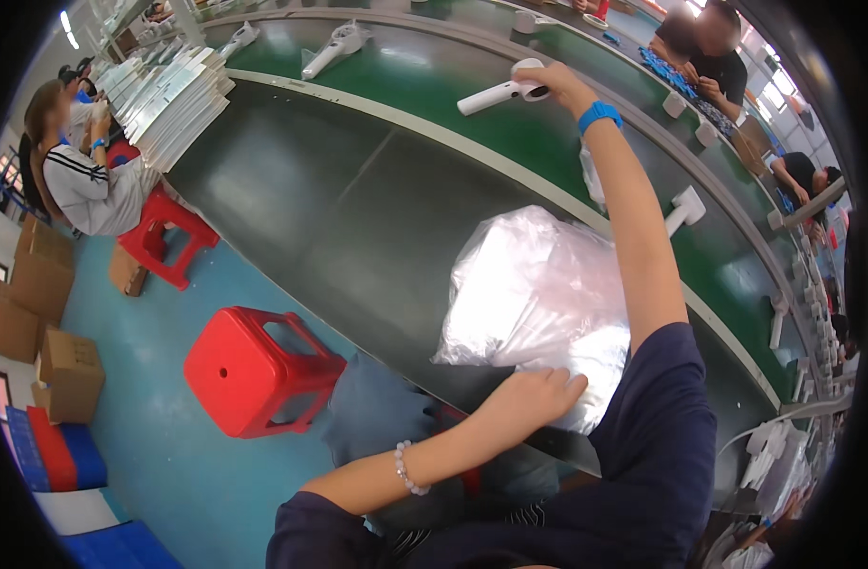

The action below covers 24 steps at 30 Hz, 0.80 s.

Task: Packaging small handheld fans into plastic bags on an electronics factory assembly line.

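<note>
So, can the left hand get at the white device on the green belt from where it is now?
Probably not without moving. The left hand rests on the pile of clear plastic bags at the near edge, far from the white device, which the right hand already grips.

— Where are the hands?

— The right hand (559,81) reaches to the upper middle of the frame, its grip closed around a white handheld device (500,93) on the green conveyor belt (434,90). The left hand (538,394) rests flat on a pile of clear plastic bags (529,294) on the dark counter (339,199), lower centre.

— And below?

— A red stool (254,365) stands on the blue floor (168,446), lower left.
</note>
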### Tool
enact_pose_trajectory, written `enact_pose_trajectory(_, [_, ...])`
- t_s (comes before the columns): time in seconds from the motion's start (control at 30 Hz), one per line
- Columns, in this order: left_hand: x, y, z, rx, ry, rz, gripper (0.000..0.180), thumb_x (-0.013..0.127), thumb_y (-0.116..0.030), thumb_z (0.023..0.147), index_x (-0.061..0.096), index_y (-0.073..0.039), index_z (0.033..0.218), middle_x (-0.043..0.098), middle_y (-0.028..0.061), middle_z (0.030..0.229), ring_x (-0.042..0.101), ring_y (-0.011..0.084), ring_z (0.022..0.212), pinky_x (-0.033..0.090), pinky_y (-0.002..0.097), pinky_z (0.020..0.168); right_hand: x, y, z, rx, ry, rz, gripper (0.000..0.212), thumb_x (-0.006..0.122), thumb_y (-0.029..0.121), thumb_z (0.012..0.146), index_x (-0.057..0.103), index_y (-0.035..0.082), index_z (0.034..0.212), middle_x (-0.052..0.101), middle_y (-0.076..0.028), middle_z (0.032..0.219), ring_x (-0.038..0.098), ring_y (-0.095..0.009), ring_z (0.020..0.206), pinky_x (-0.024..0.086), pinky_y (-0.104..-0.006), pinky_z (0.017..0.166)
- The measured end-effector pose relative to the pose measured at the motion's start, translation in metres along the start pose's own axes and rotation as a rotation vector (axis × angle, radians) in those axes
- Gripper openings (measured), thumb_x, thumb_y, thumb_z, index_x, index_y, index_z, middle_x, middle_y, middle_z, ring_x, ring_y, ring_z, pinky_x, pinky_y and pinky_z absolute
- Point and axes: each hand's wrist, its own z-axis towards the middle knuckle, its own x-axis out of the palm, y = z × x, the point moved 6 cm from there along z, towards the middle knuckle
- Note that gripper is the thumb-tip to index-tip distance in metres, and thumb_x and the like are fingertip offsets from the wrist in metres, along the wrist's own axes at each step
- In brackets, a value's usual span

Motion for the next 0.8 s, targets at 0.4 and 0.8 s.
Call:
enact_pose_trajectory(0.4, [-0.006, 0.011, 0.013, -0.054, -0.066, -0.537, 0.01, 0.047, 0.008, 0.075, 0.05, 0.0, 0.081, 0.056, 0.0166, 0.082, 0.058, 0.0364, 0.08, 0.047, 0.0427, 0.07, -0.058, 0.044, -0.317, -0.18, -0.083, 0.353, 0.051, 0.07, 0.018, 0.082, 0.051, 0.0, 0.125, 0.063, -0.01, 0.109, 0.063, -0.018, 0.098, 0.05, -0.0311, 0.087])
enact_pose_trajectory(0.8, [-0.021, 0.016, 0.021, -0.15, -0.103, -0.508, 0.008, 0.056, 0.006, 0.076, 0.056, 0.0, 0.081, 0.06, 0.0186, 0.078, 0.06, 0.0379, 0.074, 0.047, 0.0446, 0.065, -0.072, -0.033, -0.546, -0.086, -0.483, 0.435, 0.062, 0.073, 0.029, 0.07, 0.047, 0.002, 0.119, 0.061, -0.013, 0.092, 0.063, -0.018, 0.084, 0.053, -0.029, 0.07])
